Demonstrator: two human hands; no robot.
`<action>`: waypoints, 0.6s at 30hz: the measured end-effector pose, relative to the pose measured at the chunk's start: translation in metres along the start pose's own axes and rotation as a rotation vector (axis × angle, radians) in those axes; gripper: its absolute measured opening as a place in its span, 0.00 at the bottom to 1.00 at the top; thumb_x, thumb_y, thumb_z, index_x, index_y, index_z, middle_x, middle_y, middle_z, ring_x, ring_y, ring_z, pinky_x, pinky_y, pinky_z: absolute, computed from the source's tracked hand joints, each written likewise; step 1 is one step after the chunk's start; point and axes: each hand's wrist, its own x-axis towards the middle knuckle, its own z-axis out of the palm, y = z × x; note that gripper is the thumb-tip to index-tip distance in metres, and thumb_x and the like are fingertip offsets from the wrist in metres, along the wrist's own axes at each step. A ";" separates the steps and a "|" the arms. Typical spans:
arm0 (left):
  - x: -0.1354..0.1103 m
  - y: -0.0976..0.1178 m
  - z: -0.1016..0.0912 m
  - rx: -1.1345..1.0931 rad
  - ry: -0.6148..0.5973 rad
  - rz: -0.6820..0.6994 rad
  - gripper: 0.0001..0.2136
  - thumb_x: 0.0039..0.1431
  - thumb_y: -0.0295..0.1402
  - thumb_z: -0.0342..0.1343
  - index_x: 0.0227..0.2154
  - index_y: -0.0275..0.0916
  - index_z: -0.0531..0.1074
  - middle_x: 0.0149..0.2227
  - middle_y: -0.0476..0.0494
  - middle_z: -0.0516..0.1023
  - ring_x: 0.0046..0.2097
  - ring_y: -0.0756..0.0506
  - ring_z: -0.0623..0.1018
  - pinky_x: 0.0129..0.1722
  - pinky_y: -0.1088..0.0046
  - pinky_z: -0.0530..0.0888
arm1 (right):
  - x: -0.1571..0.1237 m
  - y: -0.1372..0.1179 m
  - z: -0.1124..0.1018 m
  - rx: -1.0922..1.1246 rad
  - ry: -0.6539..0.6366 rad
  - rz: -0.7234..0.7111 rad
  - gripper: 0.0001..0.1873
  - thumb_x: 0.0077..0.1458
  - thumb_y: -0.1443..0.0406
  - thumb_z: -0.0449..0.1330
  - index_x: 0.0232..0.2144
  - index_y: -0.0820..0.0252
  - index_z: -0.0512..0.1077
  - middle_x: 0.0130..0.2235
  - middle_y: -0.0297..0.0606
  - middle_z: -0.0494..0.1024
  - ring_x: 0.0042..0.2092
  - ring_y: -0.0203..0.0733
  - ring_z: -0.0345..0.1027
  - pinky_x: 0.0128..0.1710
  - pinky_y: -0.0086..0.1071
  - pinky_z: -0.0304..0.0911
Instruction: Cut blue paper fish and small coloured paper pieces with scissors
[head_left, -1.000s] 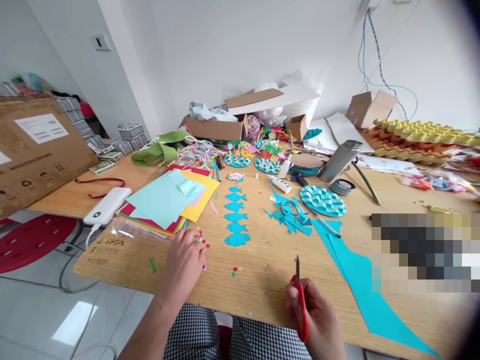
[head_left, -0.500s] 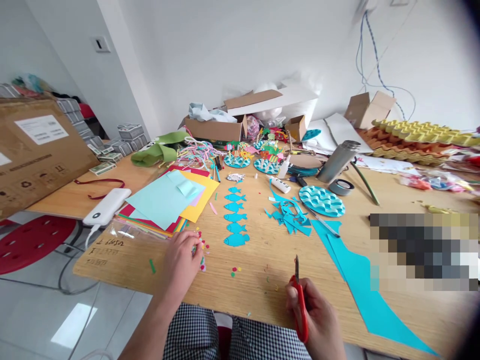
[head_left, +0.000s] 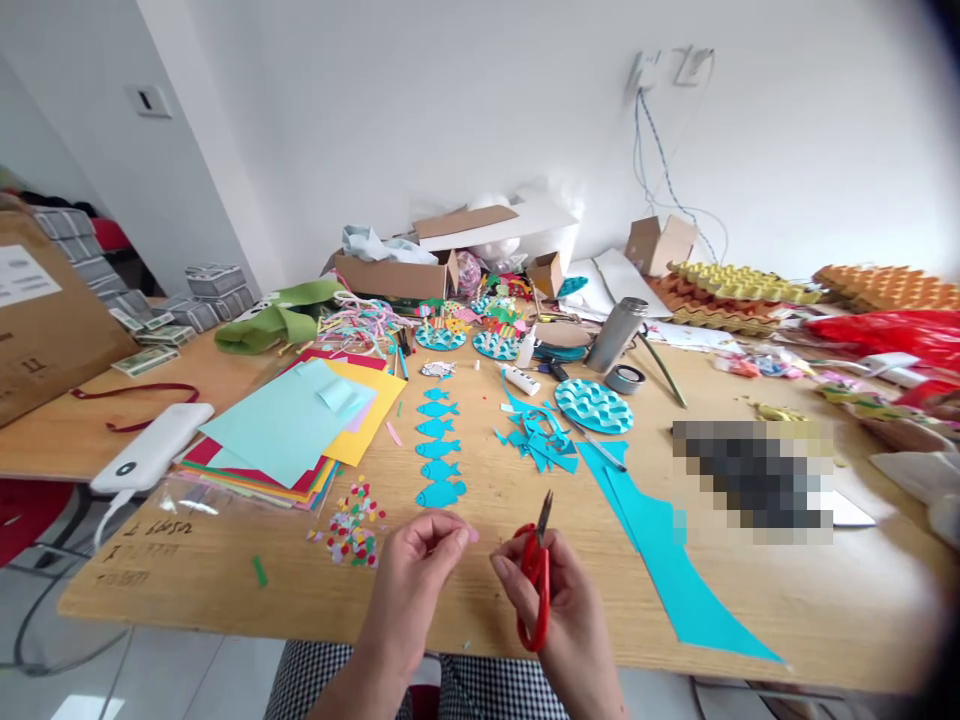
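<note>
Left hand (head_left: 416, 575): bending over the brown wooden bench (head_left: 480, 460), fingers pinching a small pink paper bit (head_left: 472, 535).
Right hand (head_left: 566, 600): curling, fingers gripping red-handled metal scissors (head_left: 544, 575).
Pink bit: poking toward the right hand.

Your left hand (head_left: 416, 575), right hand (head_left: 559, 595) and both forearms (head_left: 367, 675) are bare. You're wearing checked bottoms (head_left: 307, 680): small dark-and-white squares, same pattern on both legs (head_left: 487, 690).
</note>
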 end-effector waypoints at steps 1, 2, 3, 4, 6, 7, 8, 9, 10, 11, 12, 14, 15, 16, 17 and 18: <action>-0.001 -0.002 0.004 0.019 -0.010 0.020 0.10 0.48 0.38 0.63 0.23 0.36 0.77 0.30 0.45 0.75 0.26 0.52 0.68 0.22 0.80 0.62 | 0.001 -0.002 0.003 0.028 -0.009 0.008 0.18 0.47 0.51 0.66 0.27 0.57 0.66 0.28 0.35 0.73 0.27 0.38 0.65 0.25 0.28 0.63; -0.002 -0.003 0.007 0.037 -0.019 0.045 0.09 0.48 0.38 0.62 0.22 0.37 0.77 0.29 0.44 0.75 0.29 0.50 0.70 0.25 0.79 0.66 | 0.002 -0.004 0.005 0.053 -0.016 0.017 0.19 0.47 0.51 0.66 0.28 0.57 0.65 0.27 0.34 0.73 0.26 0.37 0.63 0.22 0.27 0.61; -0.003 -0.005 0.010 0.054 -0.029 0.069 0.09 0.49 0.38 0.62 0.22 0.37 0.77 0.29 0.44 0.75 0.31 0.48 0.72 0.29 0.77 0.68 | 0.003 -0.005 0.006 0.075 -0.021 0.027 0.19 0.46 0.51 0.66 0.28 0.57 0.65 0.26 0.33 0.71 0.24 0.35 0.61 0.20 0.26 0.59; -0.003 -0.006 0.011 0.070 -0.041 0.092 0.09 0.50 0.38 0.61 0.23 0.37 0.77 0.29 0.44 0.75 0.33 0.46 0.73 0.32 0.75 0.70 | 0.003 -0.005 0.006 0.094 -0.025 0.037 0.20 0.46 0.51 0.67 0.28 0.57 0.65 0.25 0.31 0.70 0.23 0.34 0.59 0.19 0.26 0.57; -0.004 -0.009 0.013 0.102 -0.062 0.124 0.09 0.52 0.38 0.60 0.24 0.38 0.76 0.29 0.43 0.76 0.35 0.45 0.75 0.36 0.73 0.71 | 0.004 -0.004 0.005 0.120 -0.040 0.053 0.20 0.46 0.51 0.67 0.27 0.57 0.64 0.24 0.29 0.67 0.22 0.33 0.56 0.18 0.25 0.56; -0.004 -0.010 0.013 0.115 -0.068 0.133 0.09 0.52 0.38 0.59 0.24 0.38 0.76 0.29 0.43 0.76 0.34 0.45 0.75 0.36 0.73 0.72 | 0.005 -0.003 0.005 0.130 -0.052 0.058 0.20 0.46 0.52 0.67 0.27 0.57 0.64 0.24 0.28 0.66 0.22 0.32 0.56 0.18 0.25 0.56; -0.004 -0.011 0.014 0.127 -0.075 0.136 0.09 0.52 0.38 0.59 0.24 0.38 0.76 0.30 0.43 0.76 0.34 0.45 0.75 0.35 0.73 0.72 | 0.005 -0.002 0.004 0.140 -0.063 0.063 0.19 0.46 0.52 0.67 0.27 0.57 0.64 0.24 0.28 0.65 0.22 0.32 0.55 0.18 0.25 0.56; -0.004 -0.012 0.014 0.138 -0.084 0.137 0.09 0.52 0.38 0.59 0.24 0.38 0.76 0.30 0.43 0.76 0.34 0.45 0.75 0.35 0.73 0.72 | 0.005 -0.001 0.003 0.149 -0.069 0.063 0.19 0.46 0.53 0.67 0.27 0.58 0.64 0.24 0.27 0.65 0.22 0.32 0.55 0.19 0.24 0.56; -0.004 -0.012 0.014 0.148 -0.093 0.133 0.09 0.52 0.38 0.59 0.24 0.38 0.76 0.29 0.43 0.76 0.34 0.45 0.74 0.34 0.73 0.71 | 0.005 -0.001 0.002 0.156 -0.068 0.058 0.19 0.46 0.54 0.68 0.27 0.58 0.64 0.24 0.28 0.65 0.23 0.32 0.55 0.19 0.24 0.56; -0.004 -0.011 0.014 0.159 -0.104 0.125 0.09 0.52 0.38 0.59 0.24 0.38 0.76 0.29 0.43 0.76 0.33 0.45 0.74 0.34 0.73 0.71 | 0.005 -0.001 0.001 0.160 -0.060 0.053 0.19 0.46 0.54 0.68 0.27 0.58 0.64 0.24 0.28 0.65 0.23 0.32 0.55 0.20 0.24 0.56; -0.003 -0.011 0.014 0.170 -0.117 0.114 0.09 0.52 0.38 0.58 0.23 0.38 0.75 0.28 0.43 0.75 0.32 0.45 0.74 0.33 0.73 0.70 | 0.005 -0.001 0.000 0.160 -0.050 0.049 0.19 0.46 0.54 0.68 0.27 0.58 0.64 0.24 0.28 0.65 0.23 0.32 0.55 0.20 0.24 0.55; -0.002 -0.009 0.014 0.187 -0.139 0.090 0.09 0.51 0.38 0.58 0.23 0.38 0.75 0.27 0.44 0.75 0.31 0.45 0.73 0.31 0.74 0.69 | 0.005 -0.002 -0.002 0.147 -0.058 0.052 0.18 0.47 0.54 0.67 0.27 0.58 0.64 0.24 0.28 0.65 0.23 0.32 0.55 0.19 0.24 0.55; -0.002 -0.008 0.013 0.193 -0.151 0.080 0.09 0.51 0.38 0.58 0.22 0.38 0.74 0.27 0.44 0.74 0.31 0.45 0.73 0.31 0.74 0.69 | 0.006 -0.003 -0.003 0.132 -0.080 0.054 0.18 0.48 0.54 0.67 0.27 0.58 0.64 0.24 0.28 0.65 0.22 0.32 0.55 0.19 0.25 0.55; -0.001 -0.007 0.013 0.202 -0.165 0.073 0.09 0.51 0.38 0.58 0.22 0.38 0.74 0.27 0.44 0.74 0.31 0.45 0.72 0.31 0.74 0.68 | 0.006 -0.004 -0.005 0.111 -0.106 0.052 0.17 0.48 0.55 0.67 0.27 0.58 0.64 0.24 0.28 0.65 0.23 0.32 0.55 0.20 0.25 0.55; -0.001 -0.005 0.012 0.217 -0.180 0.070 0.09 0.51 0.38 0.58 0.22 0.38 0.74 0.26 0.44 0.74 0.31 0.45 0.72 0.31 0.74 0.68 | 0.007 -0.005 -0.006 0.084 -0.133 0.045 0.17 0.48 0.55 0.67 0.26 0.58 0.64 0.24 0.28 0.66 0.23 0.32 0.56 0.21 0.25 0.56; 0.000 -0.004 0.010 0.238 -0.197 0.071 0.09 0.50 0.37 0.58 0.22 0.38 0.74 0.26 0.44 0.74 0.31 0.46 0.72 0.30 0.74 0.68 | 0.008 -0.004 -0.007 0.057 -0.157 0.034 0.17 0.47 0.56 0.67 0.26 0.58 0.64 0.24 0.28 0.66 0.24 0.33 0.57 0.23 0.26 0.57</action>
